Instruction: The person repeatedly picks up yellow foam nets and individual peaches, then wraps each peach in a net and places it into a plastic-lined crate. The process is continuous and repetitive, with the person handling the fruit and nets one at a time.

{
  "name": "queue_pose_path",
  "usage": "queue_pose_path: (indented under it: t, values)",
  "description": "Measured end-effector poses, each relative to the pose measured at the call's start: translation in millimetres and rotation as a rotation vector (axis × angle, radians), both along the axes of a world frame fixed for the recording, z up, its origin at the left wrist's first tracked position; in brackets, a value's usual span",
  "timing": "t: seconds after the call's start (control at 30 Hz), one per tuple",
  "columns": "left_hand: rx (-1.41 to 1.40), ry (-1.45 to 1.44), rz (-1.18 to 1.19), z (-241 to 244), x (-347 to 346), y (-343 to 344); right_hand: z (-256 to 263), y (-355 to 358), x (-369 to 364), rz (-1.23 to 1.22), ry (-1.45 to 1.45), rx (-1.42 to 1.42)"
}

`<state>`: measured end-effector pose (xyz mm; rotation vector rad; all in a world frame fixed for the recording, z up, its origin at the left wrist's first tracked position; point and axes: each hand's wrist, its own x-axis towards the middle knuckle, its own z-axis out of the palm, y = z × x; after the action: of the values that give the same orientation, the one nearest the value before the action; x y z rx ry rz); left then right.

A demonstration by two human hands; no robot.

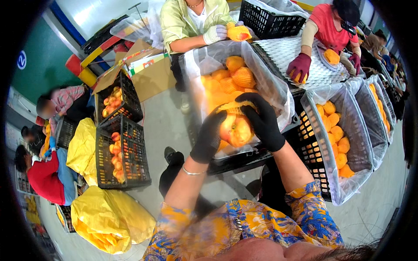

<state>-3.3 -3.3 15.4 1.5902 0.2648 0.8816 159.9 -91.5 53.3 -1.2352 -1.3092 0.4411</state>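
Note:
Black knitted gloves cover both of my hands. My left hand (209, 137) grips the left side of a round red-and-yellow fruit (235, 130), its stem-end hollow turned up towards me. On the other side, my right hand (264, 120) holds the fruit and a yellow foam net sleeve (236, 106). The sleeve stretches between both hands at the fruit's far side, leaving its near side bare. Beneath my hands stands a crate lined with clear plastic film (271, 80). Inside it lie several fruits in yellow foam nets (243, 77), partly hidden by my hands.
Lined crates of netted fruit (356, 120) stand at right. Black crates of bare fruit (124, 151) and yellow sacks (107, 215) are on the floor at left. Opposite, a person (196, 26) holds a netted fruit; another person's gloved hand (300, 67) rests on fruit at a padded table (284, 49).

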Motion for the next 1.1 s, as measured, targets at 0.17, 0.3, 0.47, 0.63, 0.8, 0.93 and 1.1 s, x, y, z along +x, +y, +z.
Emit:
queue_pose_path:
  t: [0.17,0.3,0.47,0.63,0.8,0.93,1.1]
  values:
    - [0.168,0.094,0.071,-26,-11,21,11,-1,-5,0.139,-0.328,0.141]
    - [-0.036,0.206,0.077,-3,-12,10,25,-9,-8,0.101,-0.619,0.150]
    - [-0.068,0.088,0.054,3,-12,10,29,-9,-9,0.120,-0.708,0.222]
    - [-0.095,0.065,0.059,5,-11,10,30,-9,-11,0.147,-0.723,0.196]
    - [-0.173,0.040,0.049,0,-11,10,27,-7,-10,0.150,-0.731,0.214]
    - [-0.222,0.040,0.026,1,-12,10,31,-9,-12,0.151,-0.722,0.214]
    - [-0.089,0.084,0.076,-1,-11,12,26,-7,-10,0.167,-0.661,0.174]
